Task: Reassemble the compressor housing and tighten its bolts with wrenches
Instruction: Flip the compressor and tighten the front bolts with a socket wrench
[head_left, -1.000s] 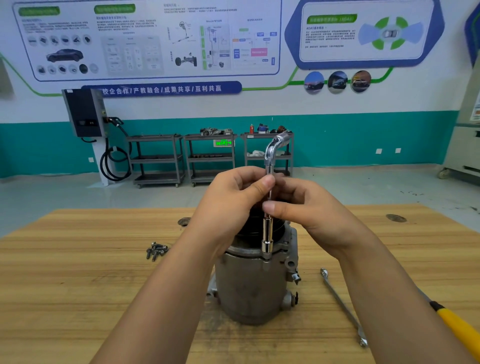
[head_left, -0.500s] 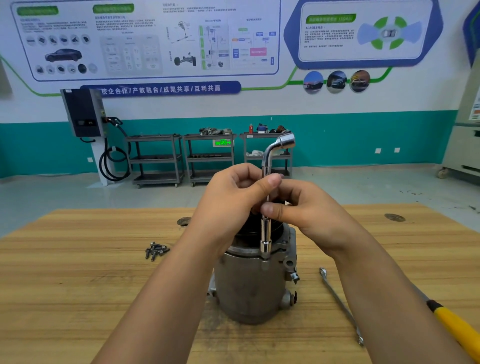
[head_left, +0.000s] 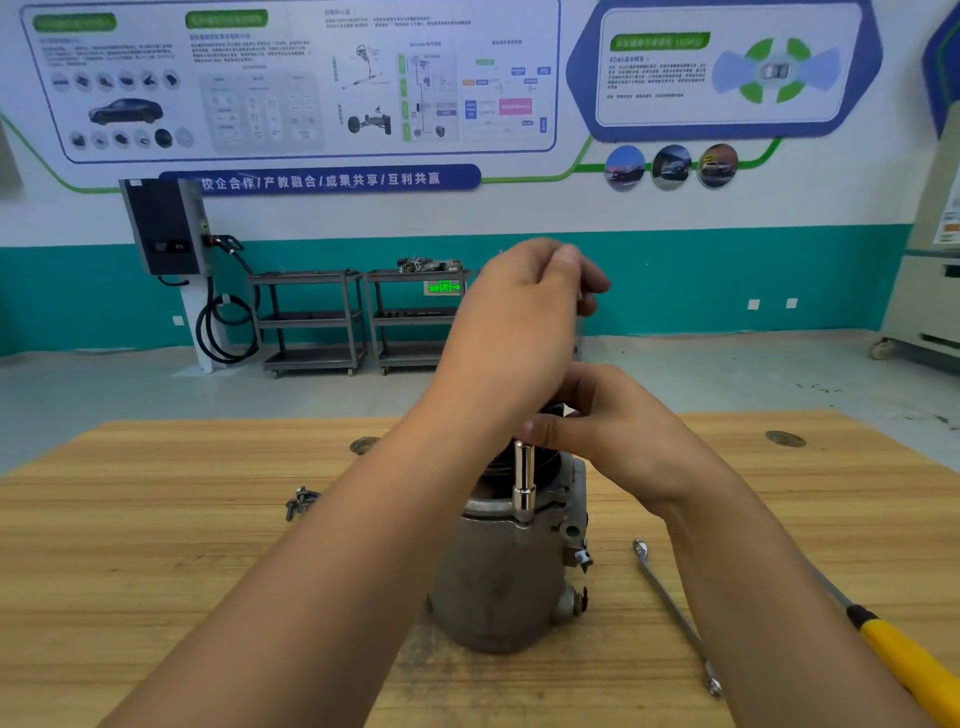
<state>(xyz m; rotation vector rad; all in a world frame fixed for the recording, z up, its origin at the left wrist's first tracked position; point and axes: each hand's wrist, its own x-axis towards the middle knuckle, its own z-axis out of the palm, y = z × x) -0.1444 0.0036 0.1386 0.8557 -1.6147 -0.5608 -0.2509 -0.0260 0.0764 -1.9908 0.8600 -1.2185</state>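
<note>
A grey metal compressor housing (head_left: 498, 582) stands upright on the wooden table (head_left: 156, 571). A chrome L-shaped socket wrench (head_left: 523, 483) stands vertical with its socket end on the housing's top flange. My left hand (head_left: 519, 322) is raised and closed over the wrench's upper bent end, which it hides. My right hand (head_left: 613, 431) pinches the shaft just above the socket. A slim combination wrench (head_left: 675, 613) lies on the table to the right of the housing.
Several loose bolts (head_left: 301, 501) lie on the table left of the housing. A yellow-handled tool (head_left: 904, 660) lies at the right front edge. Two round inserts (head_left: 784, 439) sit in the tabletop. Shelving carts (head_left: 311, 322) and a wall charger (head_left: 166, 228) stand behind.
My left hand has gone up from the shaft and now covers the wrench's bent top end. My right hand stays pinched on the shaft.
</note>
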